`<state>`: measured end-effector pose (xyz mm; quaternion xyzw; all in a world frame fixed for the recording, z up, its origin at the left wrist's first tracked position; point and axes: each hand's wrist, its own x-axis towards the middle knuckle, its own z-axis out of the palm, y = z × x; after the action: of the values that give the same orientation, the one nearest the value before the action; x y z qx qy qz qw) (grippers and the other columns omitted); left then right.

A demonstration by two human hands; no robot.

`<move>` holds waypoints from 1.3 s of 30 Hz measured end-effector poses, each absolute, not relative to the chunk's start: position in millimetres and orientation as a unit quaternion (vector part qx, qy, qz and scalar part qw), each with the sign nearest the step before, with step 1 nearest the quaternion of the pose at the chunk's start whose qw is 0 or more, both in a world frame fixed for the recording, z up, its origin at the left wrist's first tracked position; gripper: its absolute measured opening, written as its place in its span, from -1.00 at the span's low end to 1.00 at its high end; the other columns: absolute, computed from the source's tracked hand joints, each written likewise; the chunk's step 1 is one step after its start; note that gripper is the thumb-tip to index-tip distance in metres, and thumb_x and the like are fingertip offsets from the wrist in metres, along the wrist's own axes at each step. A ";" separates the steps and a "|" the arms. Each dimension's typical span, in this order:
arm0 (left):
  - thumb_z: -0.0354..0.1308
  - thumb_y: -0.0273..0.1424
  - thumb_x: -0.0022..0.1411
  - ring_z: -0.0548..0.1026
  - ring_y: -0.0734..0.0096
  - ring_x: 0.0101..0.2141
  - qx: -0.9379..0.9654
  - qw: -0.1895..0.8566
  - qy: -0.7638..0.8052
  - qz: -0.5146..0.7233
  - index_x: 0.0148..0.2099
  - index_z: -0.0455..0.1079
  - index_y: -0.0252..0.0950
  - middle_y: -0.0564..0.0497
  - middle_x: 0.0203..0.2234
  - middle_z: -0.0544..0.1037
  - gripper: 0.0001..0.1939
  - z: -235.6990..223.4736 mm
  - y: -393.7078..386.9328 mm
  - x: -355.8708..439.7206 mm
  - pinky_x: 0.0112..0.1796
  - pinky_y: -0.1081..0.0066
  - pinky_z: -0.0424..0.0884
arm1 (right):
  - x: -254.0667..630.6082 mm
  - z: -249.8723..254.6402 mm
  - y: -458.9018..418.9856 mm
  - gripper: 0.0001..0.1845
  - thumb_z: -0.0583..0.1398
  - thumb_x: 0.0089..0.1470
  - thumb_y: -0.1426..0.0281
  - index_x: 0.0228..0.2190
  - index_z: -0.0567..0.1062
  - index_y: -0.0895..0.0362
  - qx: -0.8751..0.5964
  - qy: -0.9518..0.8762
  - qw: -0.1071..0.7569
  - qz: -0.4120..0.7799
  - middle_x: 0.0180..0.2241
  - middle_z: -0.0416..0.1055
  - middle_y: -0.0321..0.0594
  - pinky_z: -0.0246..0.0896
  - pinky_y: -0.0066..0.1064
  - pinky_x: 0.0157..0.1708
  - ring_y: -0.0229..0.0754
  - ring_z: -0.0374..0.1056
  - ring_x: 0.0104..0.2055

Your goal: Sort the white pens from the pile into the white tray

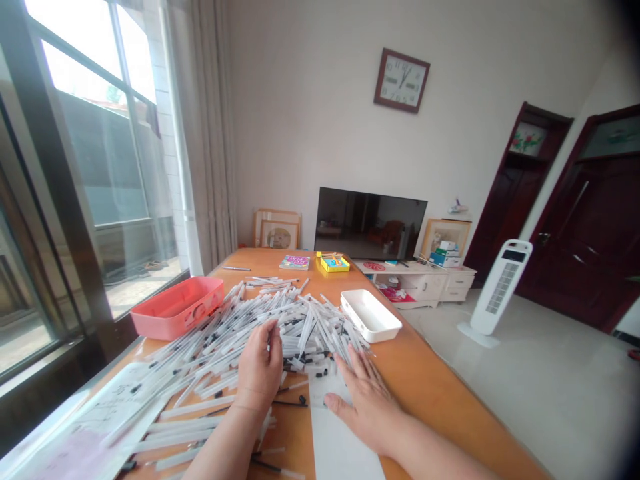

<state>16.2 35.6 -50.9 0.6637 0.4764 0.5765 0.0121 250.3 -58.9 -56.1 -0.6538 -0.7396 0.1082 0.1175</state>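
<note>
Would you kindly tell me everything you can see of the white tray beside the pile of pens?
The white tray is a shallow, open rectangular container with rounded corners and a raised rim, glossy like plastic. It sits flat on the orange table, turned at an angle, at the far right edge of the heap of white pens, whose ends appear to touch its side. No pens show inside it.

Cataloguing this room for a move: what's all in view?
table: one, orange, foreground
pens: many, clear, heaped on table
tray: one, coral pink, left of pens
white tray: one, white, right of pens
box: one, yellow, far table end
book: one, multicoloured, far table end
television: one, black, on low cabinet
wall clock: one, brown frame, on wall
tower fan: one, white, on floor
left hand: one, among pens
right hand: one, flat on white paper
</note>
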 end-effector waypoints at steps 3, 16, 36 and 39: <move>0.02 -0.31 0.36 0.51 0.19 -0.10 0.663 0.014 0.479 0.575 0.02 0.37 -0.22 -0.09 -0.16 0.55 -0.76 -50.7 35.5 16.1 -0.04 0.21 0.40 | 236.4 -56.9 -46.9 -0.07 -0.05 0.15 -0.22 0.38 -0.05 -0.03 -0.652 -0.741 0.124 0.101 0.43 -0.49 -0.17 -0.37 0.12 0.33 0.22 -0.52 0.43; 0.03 -0.25 0.34 0.55 0.15 -0.12 0.631 0.074 0.496 0.592 0.00 0.41 -0.23 -0.11 -0.18 0.59 -0.73 -50.9 39.1 12.6 -0.08 0.18 0.44 | 209.9 -44.9 -7.9 -0.06 -0.02 0.13 -0.23 0.37 -0.02 -0.03 -0.647 -0.739 0.159 0.102 0.43 -0.43 -0.12 -0.43 0.14 0.32 0.23 -0.52 0.43; 0.09 -0.09 0.28 0.56 0.28 -0.33 0.523 0.168 0.518 0.656 -0.02 0.44 -0.30 -0.08 -0.29 0.60 -0.59 -29.2 36.4 -10.9 -0.24 0.28 0.46 | 148.7 -29.0 -82.9 -0.50 0.03 0.29 0.03 0.20 0.31 -0.20 -0.315 -0.937 0.137 0.061 0.43 -0.26 -0.22 -0.50 0.16 0.34 0.06 -0.29 0.44; 0.10 -0.09 0.28 0.56 0.26 -0.33 0.523 0.161 0.511 0.662 -0.02 0.44 -0.30 -0.08 -0.30 0.60 -0.58 -30.5 36.9 -11.8 -0.26 0.28 0.46 | 148.0 -25.5 -72.9 -0.50 -0.01 0.33 0.10 0.26 0.21 -0.23 -0.328 -0.934 0.120 0.072 0.42 -0.20 -0.22 -0.53 0.25 0.32 0.08 -0.31 0.44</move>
<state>-11.8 36.9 -30.5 0.5234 0.5110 0.6625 0.1614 148.0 -72.9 -25.5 -0.3283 -0.9341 0.0719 0.1203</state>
